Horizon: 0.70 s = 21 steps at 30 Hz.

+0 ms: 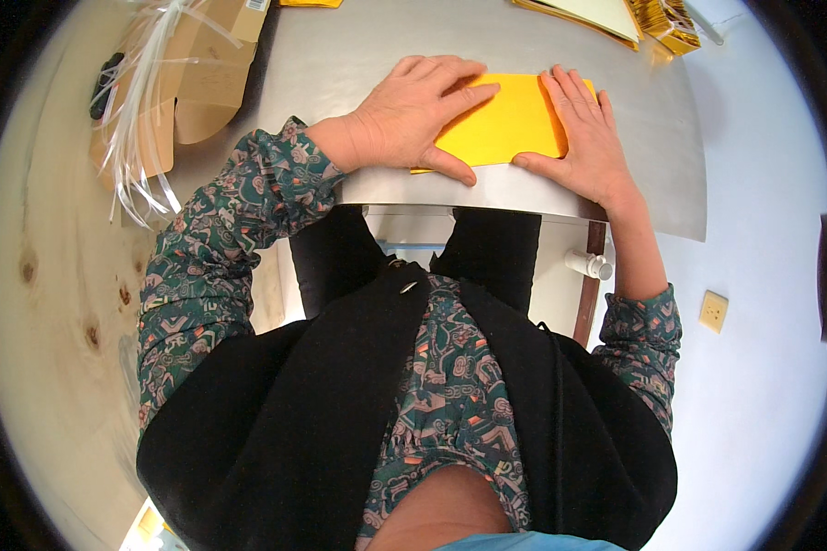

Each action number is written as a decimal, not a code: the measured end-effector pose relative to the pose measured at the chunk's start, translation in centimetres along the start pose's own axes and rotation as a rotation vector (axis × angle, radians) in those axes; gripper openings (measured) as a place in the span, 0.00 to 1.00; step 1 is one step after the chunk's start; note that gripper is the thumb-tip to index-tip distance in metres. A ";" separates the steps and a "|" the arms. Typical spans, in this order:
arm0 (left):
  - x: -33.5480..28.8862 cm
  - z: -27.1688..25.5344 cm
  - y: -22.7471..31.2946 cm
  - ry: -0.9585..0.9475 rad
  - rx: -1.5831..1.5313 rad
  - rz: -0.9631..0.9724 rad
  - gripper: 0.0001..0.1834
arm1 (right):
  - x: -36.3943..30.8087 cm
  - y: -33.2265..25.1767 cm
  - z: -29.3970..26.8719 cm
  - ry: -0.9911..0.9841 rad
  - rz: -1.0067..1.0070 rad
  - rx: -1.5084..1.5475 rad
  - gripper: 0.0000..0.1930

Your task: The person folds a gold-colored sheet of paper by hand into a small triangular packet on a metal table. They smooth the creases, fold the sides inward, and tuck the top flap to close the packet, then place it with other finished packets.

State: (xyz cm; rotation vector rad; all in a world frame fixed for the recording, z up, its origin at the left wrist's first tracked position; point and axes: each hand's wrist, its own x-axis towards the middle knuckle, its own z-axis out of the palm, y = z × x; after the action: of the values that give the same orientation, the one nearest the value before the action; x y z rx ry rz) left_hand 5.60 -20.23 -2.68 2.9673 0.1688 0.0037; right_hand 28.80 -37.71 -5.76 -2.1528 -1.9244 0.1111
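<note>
- Looks like yellow paper (515, 119), lying flat on the metal table (657, 170), close to the near edge.
- Probably light, thin, bendable, easily creased; best held by the sides.
- Touched on one side by the left hand (400, 115), fingers and thumb spread.
- Touched opposite by the right hand (588, 142), flattened, thumb apart, not clamped.

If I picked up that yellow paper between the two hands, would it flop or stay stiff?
The yellow paper looks thin, so it would probably be light and bend fairly easily. Lying flat on the smooth-looking table, it would likely slide when pushed rather than tip.
</note>
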 end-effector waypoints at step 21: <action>-1.2 -3.9 -1.4 0.413 -0.173 -0.114 0.28 | 1.1 3.2 2.8 -0.021 0.012 0.063 0.62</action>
State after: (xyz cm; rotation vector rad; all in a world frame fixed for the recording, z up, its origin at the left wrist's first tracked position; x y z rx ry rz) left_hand 4.17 -18.31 0.95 2.7419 0.3672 0.5864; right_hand 31.40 -36.54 -9.11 -2.1312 -1.8931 0.1941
